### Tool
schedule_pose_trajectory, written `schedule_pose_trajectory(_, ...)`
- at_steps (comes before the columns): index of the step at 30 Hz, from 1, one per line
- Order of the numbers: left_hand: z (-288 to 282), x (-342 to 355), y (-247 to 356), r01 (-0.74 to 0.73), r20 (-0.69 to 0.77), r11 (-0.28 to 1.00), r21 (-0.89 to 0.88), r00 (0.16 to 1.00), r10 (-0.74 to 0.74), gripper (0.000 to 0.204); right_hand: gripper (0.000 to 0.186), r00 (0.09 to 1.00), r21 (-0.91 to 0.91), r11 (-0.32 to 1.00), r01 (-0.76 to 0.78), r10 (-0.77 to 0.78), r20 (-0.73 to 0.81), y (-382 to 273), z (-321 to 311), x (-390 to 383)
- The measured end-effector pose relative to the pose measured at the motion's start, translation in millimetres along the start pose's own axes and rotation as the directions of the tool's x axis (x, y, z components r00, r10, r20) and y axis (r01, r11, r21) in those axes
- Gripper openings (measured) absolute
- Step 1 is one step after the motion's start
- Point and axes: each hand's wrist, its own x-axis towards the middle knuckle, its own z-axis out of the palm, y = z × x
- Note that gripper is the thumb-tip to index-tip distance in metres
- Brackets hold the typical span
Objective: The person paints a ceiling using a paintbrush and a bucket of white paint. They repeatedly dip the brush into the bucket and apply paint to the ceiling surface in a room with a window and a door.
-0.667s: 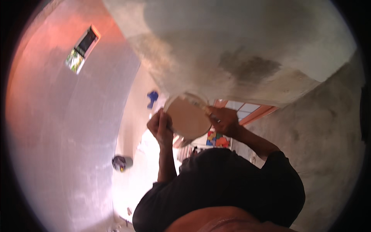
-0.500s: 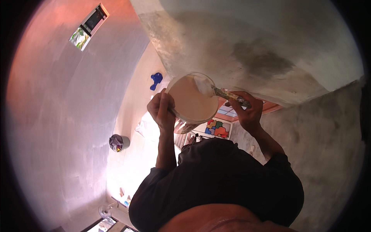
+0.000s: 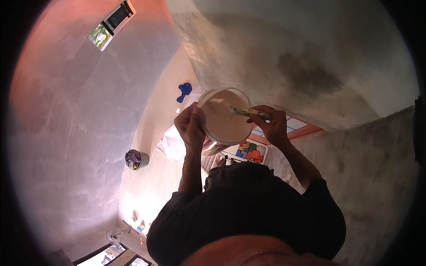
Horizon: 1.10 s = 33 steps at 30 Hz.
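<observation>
A round paint bucket (image 3: 213, 146) with pale, creamy paint (image 3: 222, 122) in it is held up in front of me, its mouth facing me. My left hand (image 3: 191, 126) grips the bucket's left rim, thumb on the near side. In my right hand (image 3: 273, 126) is a paintbrush (image 3: 248, 112), its paint-stained handle pinched between thumb and fingers. The brush reaches in over the right side of the rim. Its bristles point left into the bucket and look coated with or sunk in paint, so their tips are hard to make out.
A grey, patchy wall (image 3: 310, 48) stands close ahead and to the right. Below on the pale floor lie a blue cloth-like item (image 3: 184, 91), a lined bin (image 3: 136, 159), white sheeting (image 3: 172, 144) and a colourful patterned mat (image 3: 251, 151). A fan (image 3: 114, 236) stands lower left.
My right hand has moved left and slightly down, carrying the brush from the bucket's far right rim further over the paint. The left hand still holds the bucket.
</observation>
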Motion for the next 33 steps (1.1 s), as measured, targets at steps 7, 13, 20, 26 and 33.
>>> schedule_pose_trajectory(7, -10, 2, -35, -0.077, -0.134, 0.997, -0.018, 0.988, 0.074, 0.031, 0.02, 0.934, -0.212, 0.924, 0.317, -0.343, -0.099, 8, -30, -5)
schedule_pose_trajectory(13, -16, -11, -47, -0.067, -0.246, 0.997, 0.041, 0.966, 0.075, 0.03, 0.018, 0.968, 0.144, 0.969, 0.2, -0.173, -0.179, 30, -29, 75)
schedule_pose_trajectory(20, -47, -31, -52, -0.164, -0.319, 0.974, 0.154, 0.925, 0.206, 0.033, 0.02, 0.956, 0.352, 0.903, 0.248, -0.168, -0.242, 77, 8, 175)
schedule_pose_trajectory(26, -72, -43, -45, -0.19, -0.388, 0.963, 0.193, 0.886, 0.253, 0.037, 0.021, 0.913, 0.359, 0.863, 0.356, -0.239, -0.332, 72, 52, 223)
schedule_pose_trajectory(33, -79, -41, -38, -0.167, -0.4, 0.959, 0.228, 0.882, 0.248, 0.038, 0.018, 0.863, 0.191, 0.896, 0.402, -0.301, -0.407, 74, 79, 251)
